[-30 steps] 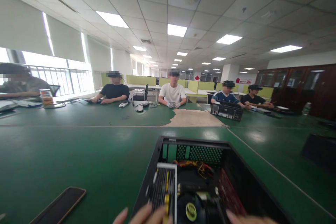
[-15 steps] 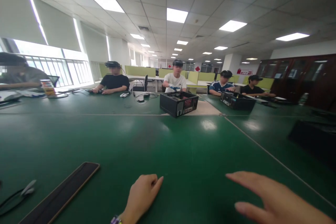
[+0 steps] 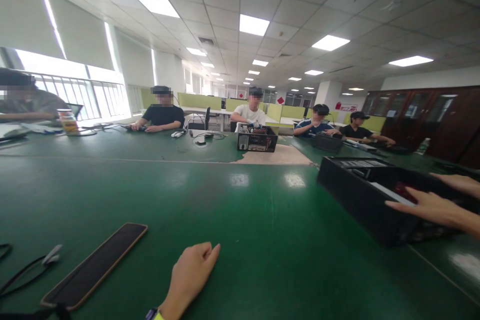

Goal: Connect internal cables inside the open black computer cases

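Note:
My left hand [image 3: 194,272] rests on the green table in a loose fist, thumb along the curled fingers. Nothing shows in it. At the right, what looks like my right hand [image 3: 431,207] reaches over the near side of an open black computer case [image 3: 356,197]. Its fingers lie across the rim beside a light strip and a dark red part inside, and its grip is partly hidden. Another hand [image 3: 461,182], seemingly a co-worker's, touches the far side of the case. A long dark strip with a tan edge [image 3: 97,265] lies left of my left hand.
A black cable with a grey plug [image 3: 50,256] lies at the left. Across the table, a person [image 3: 249,112] works at another open computer case [image 3: 257,140]. Other people sit along the far side. A mouse [image 3: 178,134] and a food canister [image 3: 67,122] stand nearby.
The near computer case has come leftward into fuller view. My right hand has moved from the lower right up to it. My left hand stays in a loose fist.

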